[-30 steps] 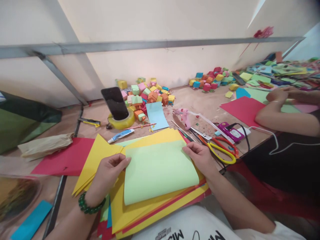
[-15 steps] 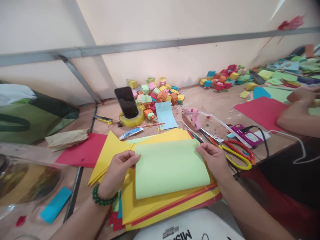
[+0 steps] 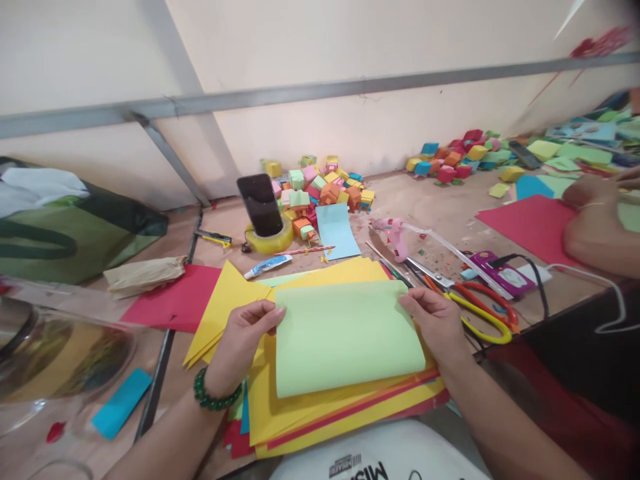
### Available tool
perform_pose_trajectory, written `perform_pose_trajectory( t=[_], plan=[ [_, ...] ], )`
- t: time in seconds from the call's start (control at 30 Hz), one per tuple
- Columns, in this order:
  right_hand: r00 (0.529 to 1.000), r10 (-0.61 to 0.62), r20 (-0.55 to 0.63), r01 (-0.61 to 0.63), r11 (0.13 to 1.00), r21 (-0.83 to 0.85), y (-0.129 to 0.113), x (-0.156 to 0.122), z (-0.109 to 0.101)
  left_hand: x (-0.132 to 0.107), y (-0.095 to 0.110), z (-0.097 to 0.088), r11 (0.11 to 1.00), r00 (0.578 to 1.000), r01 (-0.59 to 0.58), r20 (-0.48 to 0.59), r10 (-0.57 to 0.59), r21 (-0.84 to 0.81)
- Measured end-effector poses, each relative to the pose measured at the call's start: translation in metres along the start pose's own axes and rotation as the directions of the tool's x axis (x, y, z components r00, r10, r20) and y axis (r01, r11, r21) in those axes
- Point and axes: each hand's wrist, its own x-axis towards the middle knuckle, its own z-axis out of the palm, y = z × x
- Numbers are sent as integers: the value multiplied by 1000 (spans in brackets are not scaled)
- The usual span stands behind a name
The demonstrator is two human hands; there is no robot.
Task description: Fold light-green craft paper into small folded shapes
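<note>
A light green paper sheet [image 3: 345,337], folded over, lies on a stack of yellow and red sheets [image 3: 320,417] in front of me. My left hand [image 3: 245,337], with a green bead bracelet on its wrist, pinches the sheet's upper left corner. My right hand [image 3: 434,319] pinches the upper right corner. Both hands hold the two layers together along the far edge.
Red-and-yellow scissors [image 3: 475,310], a pink glue gun [image 3: 395,233], a glue tube [image 3: 267,265], a phone [image 3: 260,203] propped in a tape roll and piles of small paper cubes [image 3: 320,190] lie beyond. Another person's arm [image 3: 600,233] rests at the right. A green bag [image 3: 60,233] sits left.
The camera view shifted, so everything slid rightward in frame. Both hands stay on the green sheet's top corners; the fold looks the same.
</note>
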Motion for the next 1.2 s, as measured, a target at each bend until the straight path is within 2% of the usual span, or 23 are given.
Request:
perform_pose_trajectory(
  t=[0.17, 0.33, 0.6, 0.7, 0.77, 0.87, 0.93, 1.0, 1.1, 1.2],
  plan=[
    [999, 2, 41, -1, 1000, -27, -6, 0, 2, 2, -5, -4, 999, 999, 4, -33, -2, 46],
    [999, 29, 21, -29, 1000, 0, -3, 1, 0, 7, -14, -7, 999, 999, 26, -21, -25, 47],
    [997, 61, 39, -62, 998, 28, -3, 1, 0, 8, -14, -8, 997, 1000, 21, -15, -20, 77],
    [997, 47, 62, -47, 999, -11, 0, 2, -1, 11, -18, -10, 994, 1000, 5, 7, -6, 113],
    [995, 24, 98, -14, 995, -97, 4, 2, -3, 14, -24, -12, 982, 999, -30, 26, 25, 185],
    [979, -8, 202, 84, 925, -370, 9, 2, -3, 19, -32, -12, 886, 989, -148, 46, 143, 440],
    [965, -37, 261, 184, 802, -569, 11, 1, -3, 20, -35, -9, 738, 976, -201, 70, 204, 644],
    [950, -66, 306, 270, 666, -695, 12, 0, -1, 18, -33, -5, 597, 972, -207, 94, 215, 775],
    [942, -18, 334, 290, 541, -790, 8, 1, 1, 16, -29, -2, 480, 977, -191, 119, 175, 856],
    [947, 58, 315, 246, 499, -831, 0, 4, 1, 18, -31, -5, 443, 977, -205, 153, 152, 872]
  ],
)
